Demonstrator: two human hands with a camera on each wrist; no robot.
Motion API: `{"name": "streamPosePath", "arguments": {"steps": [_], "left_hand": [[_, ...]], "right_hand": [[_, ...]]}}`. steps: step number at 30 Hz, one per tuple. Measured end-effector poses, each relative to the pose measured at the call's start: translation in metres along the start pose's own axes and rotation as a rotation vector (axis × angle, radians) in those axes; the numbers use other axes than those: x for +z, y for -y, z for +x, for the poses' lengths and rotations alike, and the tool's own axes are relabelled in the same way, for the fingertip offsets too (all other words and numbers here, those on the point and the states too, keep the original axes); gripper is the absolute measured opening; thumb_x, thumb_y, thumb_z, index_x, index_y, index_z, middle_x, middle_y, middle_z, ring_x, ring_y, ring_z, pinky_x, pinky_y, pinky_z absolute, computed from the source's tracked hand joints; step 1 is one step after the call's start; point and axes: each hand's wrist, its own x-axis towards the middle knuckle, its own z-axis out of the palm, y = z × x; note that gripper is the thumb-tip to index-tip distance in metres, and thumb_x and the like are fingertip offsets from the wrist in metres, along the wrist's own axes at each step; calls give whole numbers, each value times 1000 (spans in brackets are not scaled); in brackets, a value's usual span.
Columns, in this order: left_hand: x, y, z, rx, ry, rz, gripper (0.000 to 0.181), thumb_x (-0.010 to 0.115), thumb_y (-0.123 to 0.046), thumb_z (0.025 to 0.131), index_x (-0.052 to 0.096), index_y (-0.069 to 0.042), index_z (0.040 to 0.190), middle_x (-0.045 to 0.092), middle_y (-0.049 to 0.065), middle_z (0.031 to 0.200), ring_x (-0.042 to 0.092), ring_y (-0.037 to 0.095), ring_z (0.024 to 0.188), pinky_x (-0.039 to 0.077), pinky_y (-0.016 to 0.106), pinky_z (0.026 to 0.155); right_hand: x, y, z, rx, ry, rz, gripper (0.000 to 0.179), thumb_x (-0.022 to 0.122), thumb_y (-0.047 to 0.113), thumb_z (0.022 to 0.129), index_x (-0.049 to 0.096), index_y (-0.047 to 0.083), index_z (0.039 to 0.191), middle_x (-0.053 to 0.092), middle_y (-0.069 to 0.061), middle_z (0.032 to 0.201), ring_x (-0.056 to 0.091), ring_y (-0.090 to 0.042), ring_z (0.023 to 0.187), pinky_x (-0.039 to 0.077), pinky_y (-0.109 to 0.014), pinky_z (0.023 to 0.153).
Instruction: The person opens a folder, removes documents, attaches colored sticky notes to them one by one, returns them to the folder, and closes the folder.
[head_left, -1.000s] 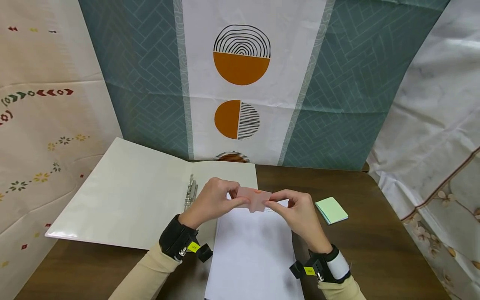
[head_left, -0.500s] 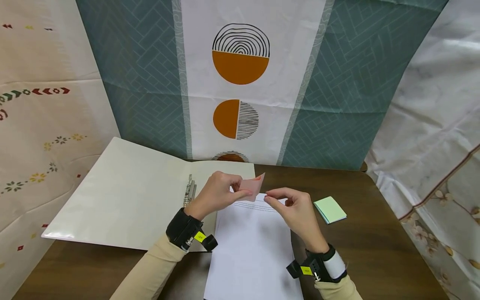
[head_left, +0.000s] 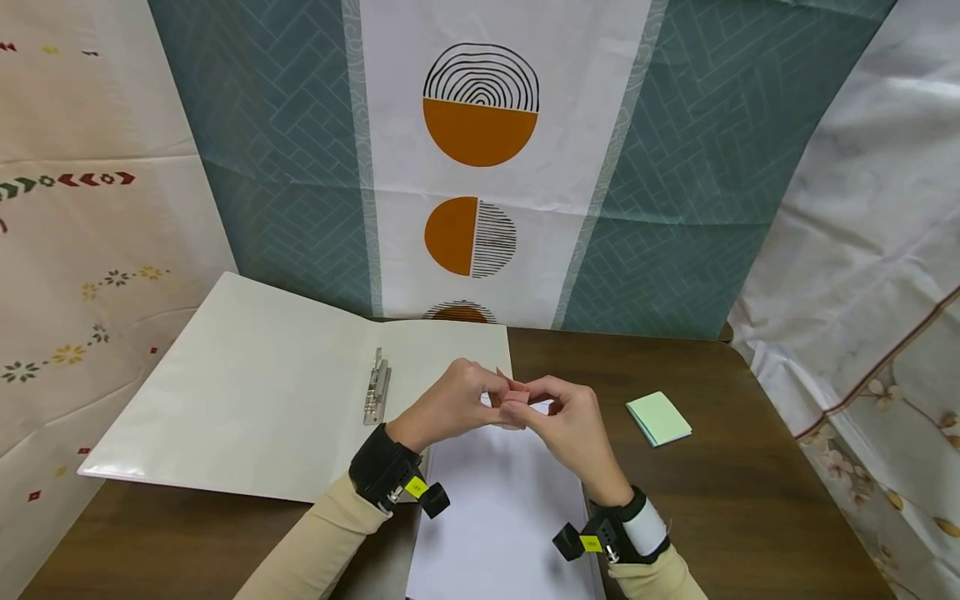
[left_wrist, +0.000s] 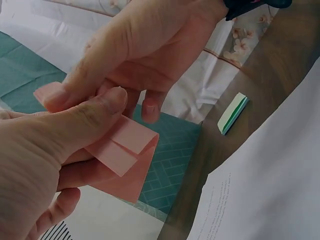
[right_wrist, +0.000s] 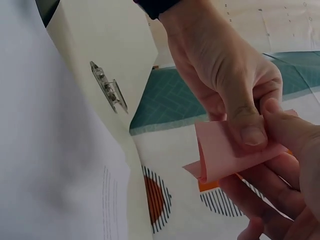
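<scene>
A pink sticky note [head_left: 516, 397], creased into folds, is up in the air over a stack of white paper [head_left: 498, 517]. My left hand [head_left: 456, 403] pinches it between thumb and fingers from the left. From the right, my right hand [head_left: 572, 432] pinches it too, the two thumbs close together. In the left wrist view the pink note [left_wrist: 131, 167] shows a folded-over flap with a slit between its layers. Seen from the right wrist, the note [right_wrist: 225, 152] is bent double, with a small corner poking out. Fingers cover much of it in the head view.
Behind the paper lies an open white ring binder [head_left: 247, 400] with a metal clip [head_left: 377, 387]. A pad of pale green sticky notes [head_left: 659, 418] sits on the brown table [head_left: 750, 500] to the right. Patterned cloths hang behind and at both sides.
My right hand let go of the note, then moved left and took hold of it again. The note went from spread flat between both hands to folded and mostly covered by fingers.
</scene>
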Motion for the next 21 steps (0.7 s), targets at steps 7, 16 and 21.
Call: {"name": "streamPosePath", "arguments": {"steps": [7, 16, 21], "left_hand": [[-1, 1, -1, 19, -22, -19, 22, 102, -17, 78, 83, -6, 80, 85, 4, 79, 64, 6, 64, 43, 15, 62], [-11, 3, -6, -34, -85, 40, 31, 99, -15, 83, 72, -6, 71, 70, 3, 64, 45, -1, 66, 34, 16, 62], [-18, 6, -11, -73, -147, 73, 35, 99, -16, 85, 69, -7, 69, 71, 3, 65, 49, 3, 65, 39, 18, 62]], "right_hand": [[0, 1, 3, -39, -5, -9, 10, 95, 9, 88, 87, 9, 94, 86, -10, 87, 49, -7, 63, 38, -23, 55], [-12, -1, 11, -24, -52, -25, 8, 91, 5, 92, 87, 3, 99, 86, -16, 92, 49, -3, 63, 38, -24, 54], [-15, -3, 14, 27, -119, -32, 4, 87, 1, 94, 86, 0, 98, 84, -18, 91, 59, -4, 72, 47, -24, 61]]}}
